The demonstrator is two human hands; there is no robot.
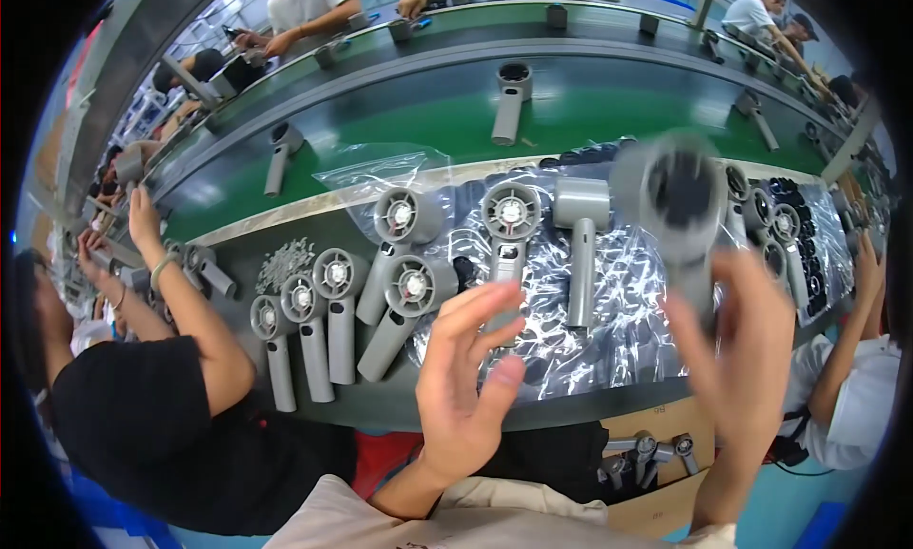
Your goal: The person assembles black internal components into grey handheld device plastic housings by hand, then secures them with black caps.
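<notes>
My right hand [747, 340] is closed round the handle of a grey handheld fan [680, 192], raised above the bench. Motion smears this fan, and its round head shows a dark middle. My left hand [466, 378] is open in front of the bench, fingers apart and palm turned to the right. Just beyond its fingertips lies a grey fan body [511, 211] with a pale centre inside its ring. Another fan body [581, 202] lies side-on between my hands. Both rest on clear plastic bags [618, 311] over dark round parts.
Several grey fan bodies [338, 278] lie at the left beside a pile of small clear pieces [285, 264]. Beyond runs a green conveyor [380, 121] carrying spaced fans. A cardboard box [666, 501] of fans stands below. A co-worker in black [143, 416] reaches at left; another sits right.
</notes>
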